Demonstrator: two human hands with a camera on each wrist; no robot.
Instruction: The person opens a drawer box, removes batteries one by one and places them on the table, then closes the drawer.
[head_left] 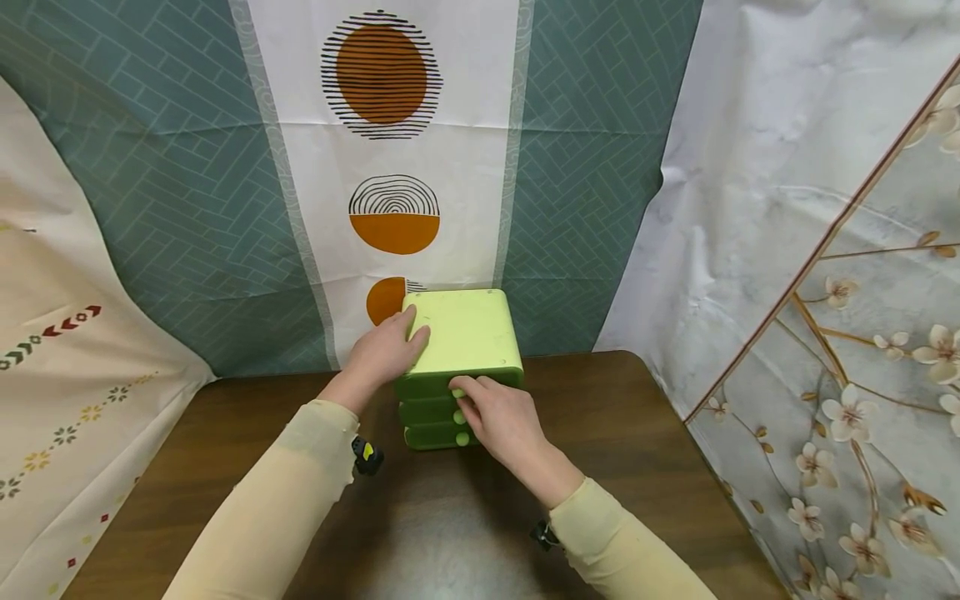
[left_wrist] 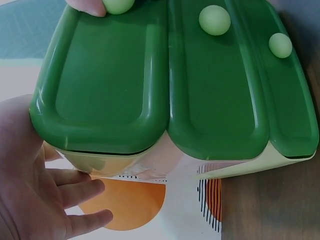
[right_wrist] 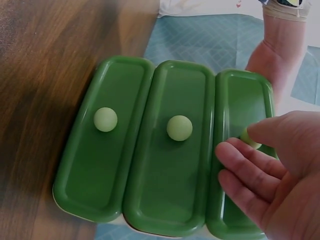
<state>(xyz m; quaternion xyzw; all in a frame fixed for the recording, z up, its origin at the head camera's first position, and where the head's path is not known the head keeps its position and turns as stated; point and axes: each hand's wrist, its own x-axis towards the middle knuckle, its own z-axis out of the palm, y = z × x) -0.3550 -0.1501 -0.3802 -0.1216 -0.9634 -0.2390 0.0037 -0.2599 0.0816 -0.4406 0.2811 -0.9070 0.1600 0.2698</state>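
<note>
**While the left hand [head_left: 381, 348] rests on the cabinet [head_left: 468, 329], the right hand [head_left: 504, 417] pinches the top knob [head_left: 458, 393]**

Where the head view takes it in, the cabinet stands upright just below the middle of the frame, near the far edge of the table [head_left: 442, 521], its drawer fronts facing the person. Three drawers are stacked in it, and each front has its long axis running left to right across the frame.

The relation that matters most, as I judge it, is between the right hand and the top drawer [head_left: 422, 386]. The right hand reaches up and leftward from the lower right, and the top knob lies at its fingertips; a line from there straight toward the person runs down the frame, square to the front's long axis. Of the two, the right hand is the nearer to the top knob, with thumb and finger closed on it, though part of the grip is hidden. The middle knob [right_wrist: 179, 128] and bottom knob [right_wrist: 105, 119] sit below it, outside the pinch.

The left hand comes in from the left, unclenched and grasping nothing: its thumb lies over the top, its fingers [left_wrist: 82, 192] loosely straight by the side. Whether the top drawer stands slightly out, I cannot tell.
</note>
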